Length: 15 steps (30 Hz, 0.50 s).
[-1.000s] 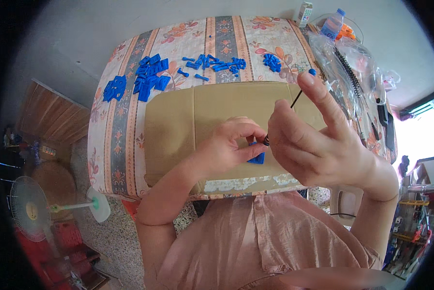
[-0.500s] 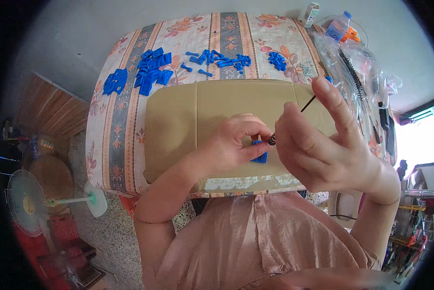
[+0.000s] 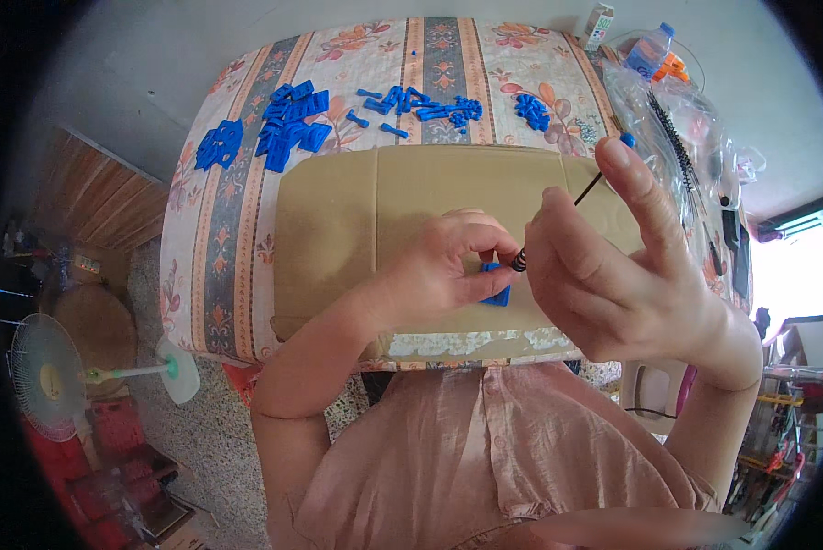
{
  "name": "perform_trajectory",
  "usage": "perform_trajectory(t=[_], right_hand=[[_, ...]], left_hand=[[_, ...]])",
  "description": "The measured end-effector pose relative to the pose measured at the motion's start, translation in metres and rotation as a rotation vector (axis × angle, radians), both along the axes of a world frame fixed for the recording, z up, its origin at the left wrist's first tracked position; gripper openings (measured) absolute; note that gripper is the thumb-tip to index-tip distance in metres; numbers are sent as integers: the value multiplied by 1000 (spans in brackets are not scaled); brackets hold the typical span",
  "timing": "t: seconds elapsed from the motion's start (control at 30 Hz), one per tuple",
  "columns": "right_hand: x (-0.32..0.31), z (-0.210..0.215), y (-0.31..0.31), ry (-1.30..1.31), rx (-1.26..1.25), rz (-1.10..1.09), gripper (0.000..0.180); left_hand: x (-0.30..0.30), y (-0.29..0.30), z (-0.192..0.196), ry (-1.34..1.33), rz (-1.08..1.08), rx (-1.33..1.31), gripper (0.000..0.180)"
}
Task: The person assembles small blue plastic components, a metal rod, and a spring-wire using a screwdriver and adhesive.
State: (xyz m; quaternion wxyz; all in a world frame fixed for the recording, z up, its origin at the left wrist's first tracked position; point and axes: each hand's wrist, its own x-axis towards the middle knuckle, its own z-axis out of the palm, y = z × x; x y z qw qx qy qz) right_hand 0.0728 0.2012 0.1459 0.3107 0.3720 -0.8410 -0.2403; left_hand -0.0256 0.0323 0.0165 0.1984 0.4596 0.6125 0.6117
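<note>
My left hand [image 3: 448, 261] is closed in a pinch above the cardboard. Its thumb and fingertips meet at a small dark coil, which looks like a spring [image 3: 519, 260]. Just beneath those fingertips shows a flat blue plastic piece [image 3: 497, 293]; whether it is held or lies on the cardboard I cannot tell. My right hand [image 3: 613, 284] is curled beside the coil, index finger raised. A thin dark rod [image 3: 589, 189] sticks out from its closed fingers, slanting up toward a blue knob [image 3: 627, 140] behind the fingertip. The rod's lower part is hidden by the hand.
A flattened cardboard sheet [image 3: 329, 229] covers the near part of the table with a floral cloth [image 3: 356, 46]. Blue plastic parts [image 3: 287, 119] lie in several groups beyond it. Clear plastic bags [image 3: 705, 128], a bottle [image 3: 648, 52] and a carton [image 3: 596, 27] stand at the far right.
Both hands keep nearly the same pose, with only slight finger movement. The whole view has shifted a little, and more of the blue knob shows past the right index finger.
</note>
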Motion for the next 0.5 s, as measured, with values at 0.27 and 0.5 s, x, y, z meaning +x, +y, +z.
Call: perform_trajectory(t=[0.27,0.5], right_hand=[[-1,-1,1,-5,10,-12,15],[1,1,1,-11,34,2,14]], left_hand=[[1,0,7,-35,6,-25,19],[-1,0,5,58,5,12,20]])
